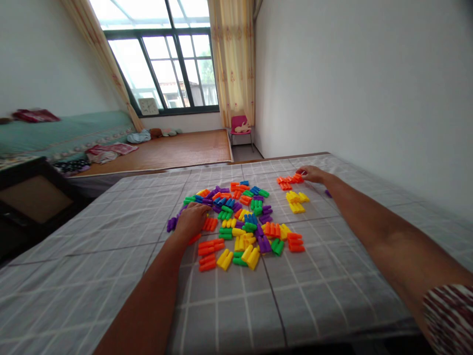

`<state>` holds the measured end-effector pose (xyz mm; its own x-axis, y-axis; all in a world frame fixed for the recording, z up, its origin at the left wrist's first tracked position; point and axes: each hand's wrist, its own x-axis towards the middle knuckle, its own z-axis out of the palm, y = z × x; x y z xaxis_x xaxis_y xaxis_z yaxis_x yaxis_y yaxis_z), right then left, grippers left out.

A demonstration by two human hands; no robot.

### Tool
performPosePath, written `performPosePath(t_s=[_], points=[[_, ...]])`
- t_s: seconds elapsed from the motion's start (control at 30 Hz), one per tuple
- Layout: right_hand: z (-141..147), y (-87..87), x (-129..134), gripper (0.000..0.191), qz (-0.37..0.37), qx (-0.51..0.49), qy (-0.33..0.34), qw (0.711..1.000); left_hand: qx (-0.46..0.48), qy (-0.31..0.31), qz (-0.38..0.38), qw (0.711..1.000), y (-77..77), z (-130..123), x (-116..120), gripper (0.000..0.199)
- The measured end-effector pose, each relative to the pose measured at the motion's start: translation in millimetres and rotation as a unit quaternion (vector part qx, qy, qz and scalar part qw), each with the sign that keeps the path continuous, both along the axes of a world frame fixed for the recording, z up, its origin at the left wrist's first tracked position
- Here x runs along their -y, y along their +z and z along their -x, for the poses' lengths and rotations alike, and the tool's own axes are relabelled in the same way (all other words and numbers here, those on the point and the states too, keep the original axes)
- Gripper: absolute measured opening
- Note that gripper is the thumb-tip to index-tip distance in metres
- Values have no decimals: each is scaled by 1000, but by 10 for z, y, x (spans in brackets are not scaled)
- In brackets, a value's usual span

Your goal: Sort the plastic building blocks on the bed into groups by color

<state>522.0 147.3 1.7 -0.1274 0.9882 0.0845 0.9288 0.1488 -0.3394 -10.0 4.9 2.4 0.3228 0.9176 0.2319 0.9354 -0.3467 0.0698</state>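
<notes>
A loose heap of purple, green, blue, yellow and orange plastic pieces point(250, 228) lies on the checked grey cloth point(318, 276). At the heap's left side is my left hand point(192, 219), its fingers bent down over the pieces; whether it grips one is hidden. Farther off to the right, my right hand point(311, 174) has its fingertips closed on the end of a small orange group point(289, 181). Just nearer than that group sits a cluster of yellow pieces point(296, 202). A purple piece point(328, 194) shows beside my right forearm.
Beyond the cloth is a low platform with a brown mat point(185, 148), with clothes and soft toys at its left. A pink chair point(240, 125) stands near the curtain. A dark cabinet point(29, 207) is at far left, and a white wall point(369, 98) runs along the right.
</notes>
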Motion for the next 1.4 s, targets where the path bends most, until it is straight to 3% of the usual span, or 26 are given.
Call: performPosePath(t_s=[0.23,0.77,0.93,1.03,1.1,1.2,1.3,1.4], points=[[-64,-83,-11,35,-26,17,26,999,2,-5,-6,1000,6,-5,10,36],[40,-109,86,35,-71,103,1,992,12,4,-1,1000,13,-29,28,36],[107,81,156,47,-76,149,-10,986,33,-2,3,999,-3,-39,30,36],[367,282,233,43,-117,139,-21,983,47,-2,-1,999,-15,-39,33,37],[675,398,321,36,-110,109,31,988,53,-6,-3,999,-23,-37,34,36],[1239,490,514,30,-50,48,190,979,62,-13,-7,998,-26,-34,41,34],[1748,480,727,27,9,11,332,943,56,-13,-9,998,-13,-36,54,33],[2128,407,880,26,1,-12,385,923,42,-8,-4,999,2,-42,65,34]])
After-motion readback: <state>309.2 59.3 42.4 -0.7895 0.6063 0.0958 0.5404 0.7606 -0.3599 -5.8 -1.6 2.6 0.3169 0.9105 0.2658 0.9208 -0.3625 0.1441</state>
